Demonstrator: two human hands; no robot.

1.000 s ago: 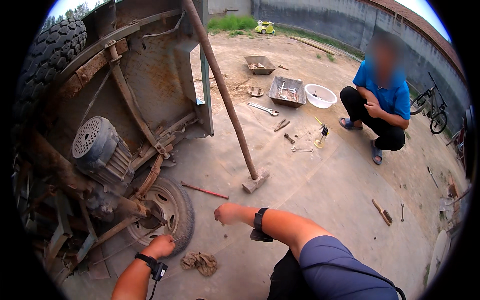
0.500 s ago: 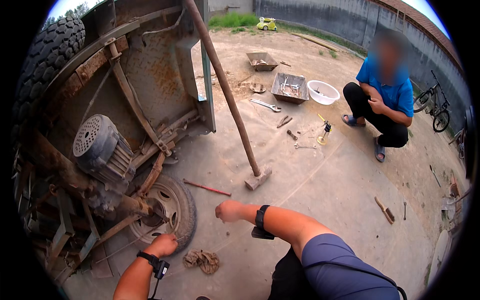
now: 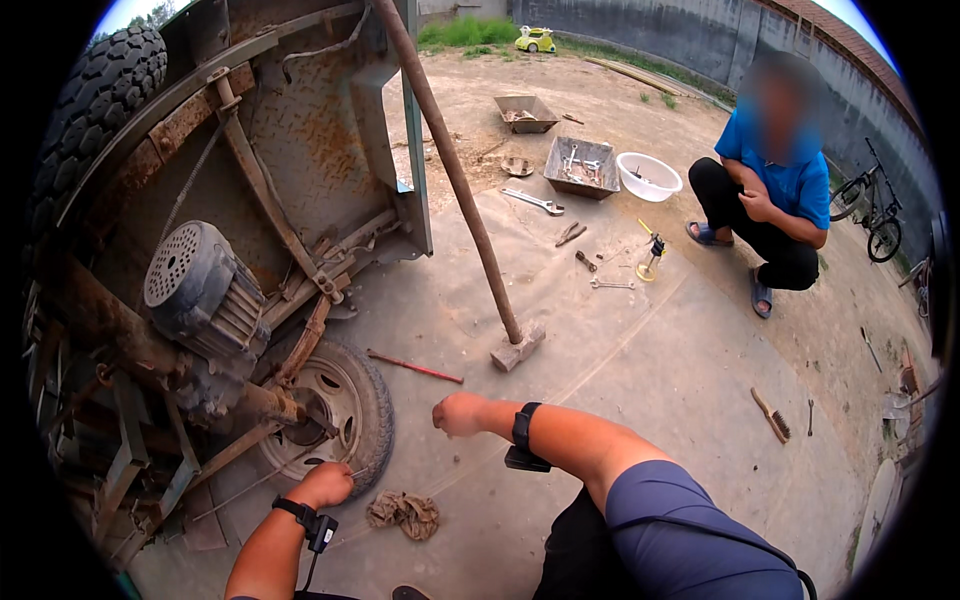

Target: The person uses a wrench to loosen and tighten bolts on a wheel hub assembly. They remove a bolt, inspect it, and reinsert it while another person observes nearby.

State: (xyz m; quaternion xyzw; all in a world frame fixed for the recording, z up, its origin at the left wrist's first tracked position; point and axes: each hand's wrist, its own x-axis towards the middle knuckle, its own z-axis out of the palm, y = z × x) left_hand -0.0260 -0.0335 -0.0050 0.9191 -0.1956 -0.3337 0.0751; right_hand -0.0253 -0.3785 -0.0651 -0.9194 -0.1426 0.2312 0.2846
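Observation:
My left hand [image 3: 325, 484] is closed beside the lower rim of a wheel [image 3: 375, 420] under a tipped-up vehicle. A thin light-coloured piece shows at its fingertips; what it is I cannot make out. My right hand [image 3: 460, 413] is closed like a fist above the ground sheet, apart from the wheel. Its fingers are slightly blurred, and anything inside them is hidden. A crumpled brown rag [image 3: 405, 514] lies between my arms. Beyond my hands lie a red bar [image 3: 415, 367] and a sledgehammer [image 3: 518, 349], its long handle slanting up against the vehicle.
A finned motor [image 3: 205, 290] and rusty axle parts fill the left. Farther out are a metal tray of tools [image 3: 582, 184], a white basin [image 3: 650, 188], an adjustable wrench [image 3: 533, 201] and pliers [image 3: 571, 234]. A person in blue [image 3: 775, 190] squats at right. A wire brush [image 3: 770, 416] lies nearer.
The view has shifted very slightly. Both hands keep nearly the same places and stay closed; nothing has been picked up or put down.

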